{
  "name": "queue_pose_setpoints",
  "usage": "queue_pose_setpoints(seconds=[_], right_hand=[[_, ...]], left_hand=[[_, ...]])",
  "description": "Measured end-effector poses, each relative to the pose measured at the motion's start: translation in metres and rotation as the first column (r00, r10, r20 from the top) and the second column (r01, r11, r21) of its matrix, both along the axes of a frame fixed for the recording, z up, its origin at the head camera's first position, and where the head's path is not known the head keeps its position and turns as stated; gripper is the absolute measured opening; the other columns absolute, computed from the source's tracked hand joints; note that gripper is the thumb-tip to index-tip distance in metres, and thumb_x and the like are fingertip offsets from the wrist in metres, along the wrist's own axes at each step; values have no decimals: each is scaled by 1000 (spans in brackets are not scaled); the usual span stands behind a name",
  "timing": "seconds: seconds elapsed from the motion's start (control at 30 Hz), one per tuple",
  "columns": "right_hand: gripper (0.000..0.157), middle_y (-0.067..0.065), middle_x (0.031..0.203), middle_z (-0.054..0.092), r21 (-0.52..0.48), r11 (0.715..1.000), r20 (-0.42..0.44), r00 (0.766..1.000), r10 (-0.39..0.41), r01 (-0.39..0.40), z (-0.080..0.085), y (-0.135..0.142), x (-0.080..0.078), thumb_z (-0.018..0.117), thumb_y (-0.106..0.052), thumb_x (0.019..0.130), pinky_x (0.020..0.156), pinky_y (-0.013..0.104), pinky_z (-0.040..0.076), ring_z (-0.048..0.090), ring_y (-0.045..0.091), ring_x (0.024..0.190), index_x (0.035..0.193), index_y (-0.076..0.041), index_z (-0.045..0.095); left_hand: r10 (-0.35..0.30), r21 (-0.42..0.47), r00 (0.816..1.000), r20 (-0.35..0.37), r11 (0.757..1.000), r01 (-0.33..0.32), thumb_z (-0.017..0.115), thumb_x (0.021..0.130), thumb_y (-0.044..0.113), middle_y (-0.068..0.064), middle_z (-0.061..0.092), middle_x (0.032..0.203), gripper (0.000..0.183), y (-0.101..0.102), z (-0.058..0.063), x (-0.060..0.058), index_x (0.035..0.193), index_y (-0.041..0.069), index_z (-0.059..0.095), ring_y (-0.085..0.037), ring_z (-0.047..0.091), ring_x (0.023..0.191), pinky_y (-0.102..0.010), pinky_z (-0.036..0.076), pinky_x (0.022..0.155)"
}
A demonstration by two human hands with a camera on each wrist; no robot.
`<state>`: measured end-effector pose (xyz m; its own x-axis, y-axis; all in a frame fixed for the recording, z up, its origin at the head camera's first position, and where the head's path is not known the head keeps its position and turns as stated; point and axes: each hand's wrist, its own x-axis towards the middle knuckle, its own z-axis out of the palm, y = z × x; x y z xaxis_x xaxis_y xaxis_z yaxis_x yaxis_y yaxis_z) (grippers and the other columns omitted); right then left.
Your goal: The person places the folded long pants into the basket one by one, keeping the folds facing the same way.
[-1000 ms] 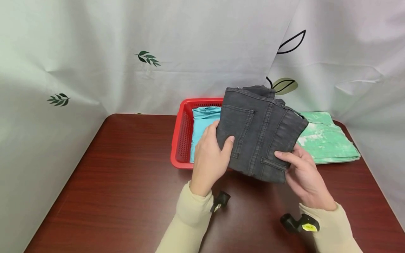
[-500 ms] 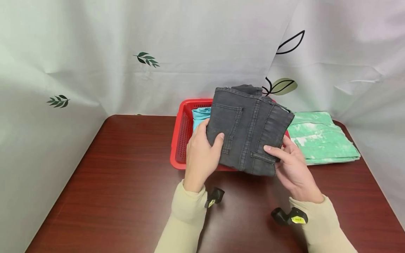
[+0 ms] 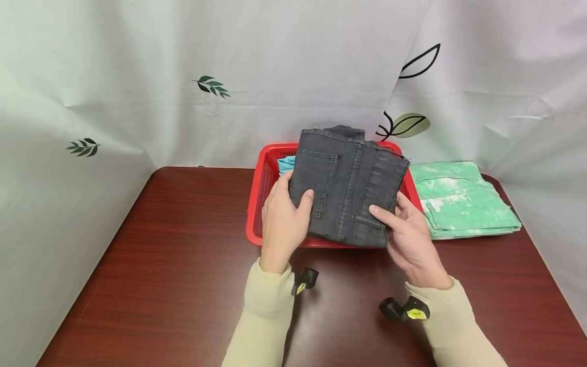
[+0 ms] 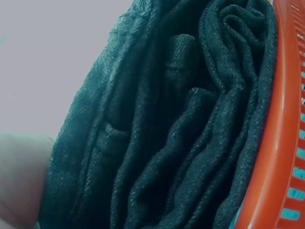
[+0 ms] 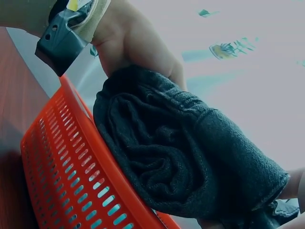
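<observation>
- Here you are, both hands on the dark jeans (image 3: 341, 191), held as one folded bundle between your two grips, over the red basket (image 3: 255, 211).
- Your left grip (image 3: 283, 219) has the left edge pinched, thumb on top; your right grip (image 3: 412, 243) has the lower right corner the same way. Each is parted only as far as the bundle's thickness.
- Why both sides? Most likely so the layers don't slump or unroll; the thumbs look set to clamp the fold from above.
- The bundle tilts, its far edge up and away from your grips, and looks to be at the basket's rim; whether it actually rests there, I can't tell.
- Just beyond your left grip, inside the basket, a scrap of blue cloth (image 3: 286, 165) peeks out; the jeans cover the rest.
- Beyond and right of your right grip, the folded green-and-white cloth (image 3: 468, 201) lies flat on the surface (image 3: 174, 275), outside the basket, perhaps kept apart so it leaves your hands room.
- Hidden now: most of your fingers, tucked behind the denim, and most of the basket's inside.
- Your left wrist view is nearly filled by dark layers beside the rim; your right wrist view cuts off fingers at its right edge.
</observation>
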<state>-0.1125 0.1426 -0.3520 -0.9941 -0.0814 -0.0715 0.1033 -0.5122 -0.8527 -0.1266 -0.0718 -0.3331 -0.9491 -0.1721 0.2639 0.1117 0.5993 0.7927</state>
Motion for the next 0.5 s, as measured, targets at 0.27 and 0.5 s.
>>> queue_pose_setpoints(seconds=[0.27,0.5], right_hand=[[63,7,148,46,63,998,6,1000,-28,28,2,-11,-6,61,-2,98,93,30,53,54,16,128,154,-9,32],[62,7,141,53,46,998,-4,999,-39,39,0,-17,-14,59,3,98,89,31,55,62,14,119,153,-7,32]], left_hand=[[40,-4,999,32,999,-40,64,94,30,-5,59,131,55,-5,-1,-3,143,11,51,-24,57,113,-48,42,101],[54,5,997,59,999,-54,64,94,29,-7,58,132,57,-8,0,-3,145,9,48,-25,56,116,-50,41,103]])
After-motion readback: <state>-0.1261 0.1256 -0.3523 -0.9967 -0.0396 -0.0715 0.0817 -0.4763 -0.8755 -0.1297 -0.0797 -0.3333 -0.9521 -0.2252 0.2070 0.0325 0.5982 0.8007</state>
